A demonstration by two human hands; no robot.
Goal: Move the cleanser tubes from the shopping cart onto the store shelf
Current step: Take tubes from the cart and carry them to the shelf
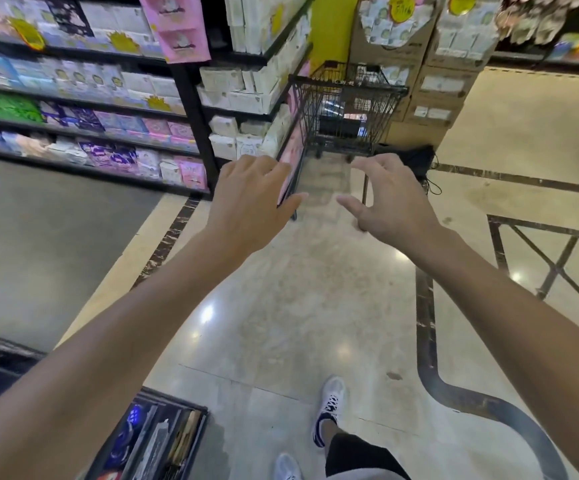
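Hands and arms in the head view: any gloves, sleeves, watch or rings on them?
None visible. The left hand and right hand are bare, without gloves or visible rings. Both forearms are uncovered, with no sleeves, watch or bands showing.

Glossy beige tiled floor (281, 306) (dark inlaid borders), stacked cardboard boxes (443, 81)

floor (281, 323): shopping cart (345, 109), cardboard boxes (433, 98) | shelf (83, 109): packaged goods (108, 123)

Shopping cart (345, 109) contents too blurred, shelf labels unreadable.
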